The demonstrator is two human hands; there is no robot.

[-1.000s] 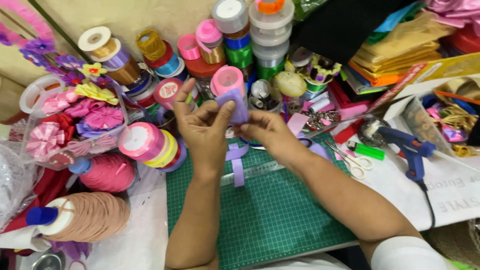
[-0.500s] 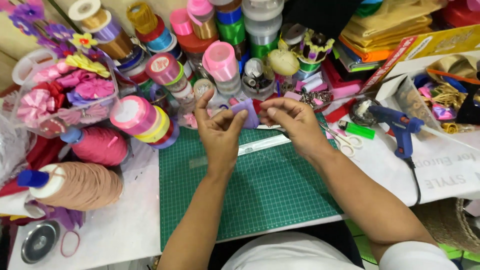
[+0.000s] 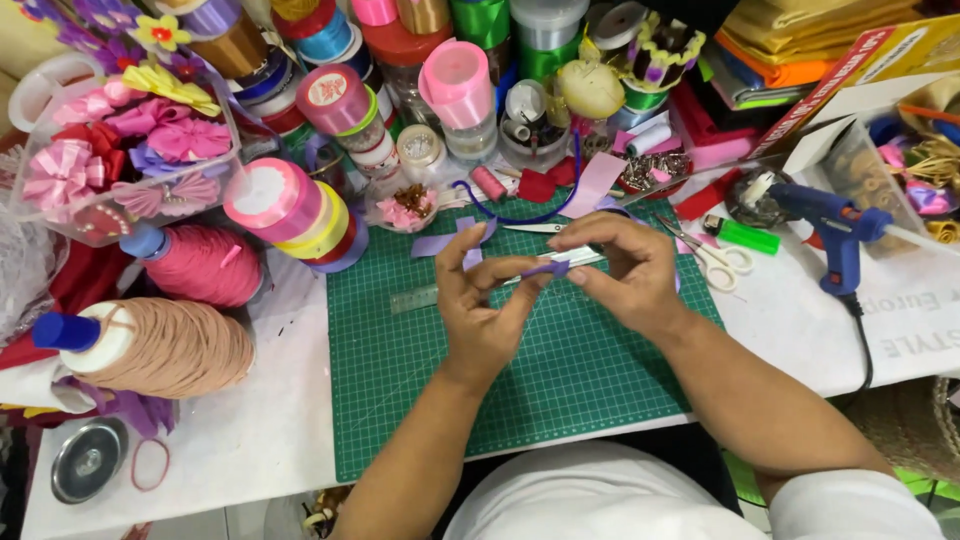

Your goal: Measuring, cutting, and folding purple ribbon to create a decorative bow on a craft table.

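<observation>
- Over the green cutting mat [image 3: 560,380], my left hand [image 3: 480,310] and right hand [image 3: 625,275] meet, fingertips pinched narrow on a small purple ribbon piece [image 3: 548,268], held up off the mat so I can work it.
- At twelve o'clock from my hands, more purple ribbon strips [image 3: 450,240] lie within reach.
- At two o'clock, scissors [image 3: 715,262] rest near the right hand.
- At three o'clock, the blue glue gun [image 3: 835,225] sits apart.
- At nine o'clock, ribbon rolls [image 3: 290,210] stand stacked, close to my left hand.

purple ribbon strip [image 3: 545,268], green cutting mat [image 3: 590,370] with a pale grid, blue glue gun [image 3: 825,215], pink thread cone [image 3: 205,265], peach thread cone [image 3: 170,348], white table [image 3: 240,440].
</observation>
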